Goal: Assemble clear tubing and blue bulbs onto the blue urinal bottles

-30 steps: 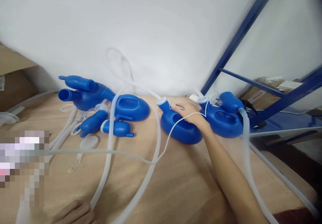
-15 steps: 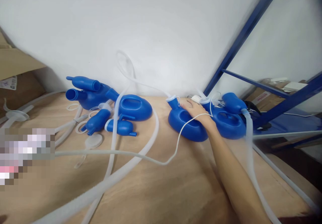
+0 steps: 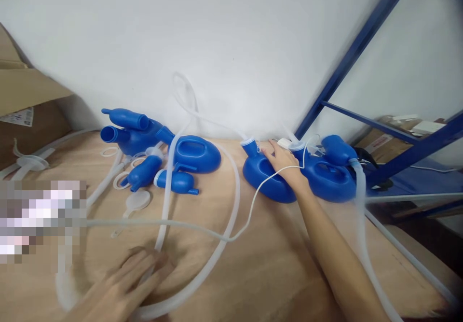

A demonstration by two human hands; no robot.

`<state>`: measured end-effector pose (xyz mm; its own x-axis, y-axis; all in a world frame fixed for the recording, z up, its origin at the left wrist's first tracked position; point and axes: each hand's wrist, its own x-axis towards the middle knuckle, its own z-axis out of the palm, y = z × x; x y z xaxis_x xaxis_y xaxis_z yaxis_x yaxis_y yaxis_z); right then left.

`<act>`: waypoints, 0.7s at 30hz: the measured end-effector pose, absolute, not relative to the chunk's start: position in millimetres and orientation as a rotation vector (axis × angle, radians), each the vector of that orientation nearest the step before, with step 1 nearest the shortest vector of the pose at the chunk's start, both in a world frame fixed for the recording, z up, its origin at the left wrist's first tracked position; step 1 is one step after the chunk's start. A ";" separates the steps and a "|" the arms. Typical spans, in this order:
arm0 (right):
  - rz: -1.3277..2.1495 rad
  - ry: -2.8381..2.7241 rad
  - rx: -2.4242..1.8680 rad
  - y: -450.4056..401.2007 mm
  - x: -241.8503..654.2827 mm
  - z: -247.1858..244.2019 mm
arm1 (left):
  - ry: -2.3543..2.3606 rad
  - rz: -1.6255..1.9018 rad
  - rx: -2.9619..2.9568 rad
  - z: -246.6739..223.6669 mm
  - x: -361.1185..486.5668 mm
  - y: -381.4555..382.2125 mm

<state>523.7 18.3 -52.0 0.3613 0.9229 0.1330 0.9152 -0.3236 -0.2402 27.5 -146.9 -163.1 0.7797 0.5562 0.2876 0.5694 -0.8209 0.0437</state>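
My right hand (image 3: 284, 163) lies over the top of a blue plastic urinal bottle (image 3: 257, 175), holding it near the neck, with some fingertips hidden behind. A white cap with a thin clear tube (image 3: 220, 119) sits on this bottle's neck. At the lower left, my left hand (image 3: 135, 276) is closed around a translucent hose (image 3: 166, 201), slightly blurred by motion. Next to my right wrist is another blue urinal bottle (image 3: 331, 189). A blue spout piece (image 3: 338, 150) with a hose rests on that one.
More blue bottles (image 3: 197, 160) and spout pieces (image 3: 175, 182) lie at the left with a white lid (image 3: 138, 200). A white cable (image 3: 253, 206) crosses the wooden table (image 3: 267, 264). A cardboard box (image 3: 32, 105) stands left, a blue metal rack (image 3: 356, 51) right.
My left hand has come into view at the lower left and taken hold of the hose. The thick hose loop has shifted toward me. My right hand remains on the bottle.
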 end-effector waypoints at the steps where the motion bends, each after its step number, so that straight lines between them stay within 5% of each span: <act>1: 0.043 -1.640 -2.351 18.3 523.5 -51.8 | -0.876 -0.463 -2.922 -162.4 31.8 -147.2; 10: -0.019 -1.690 -2.333 21.8 526.8 -55.6 | -1.629 -0.414 -2.957 -151.7 40.5 -127.5; 15: -0.142 -1.729 -2.263 18.8 523.0 -60.4 | -1.815 -0.879 -3.003 -125.5 53.0 -101.8; 21: -0.643 -1.930 -1.515 13.2 481.8 -78.6 | -2.345 -1.149 -3.030 -75.0 74.9 -60.6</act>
<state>481.8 13.2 -78.6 -0.1724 0.6842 0.7086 0.9725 0.2327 0.0119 74.9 -60.6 -75.0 0.2953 0.9517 -0.0841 0.5170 -0.0852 0.8517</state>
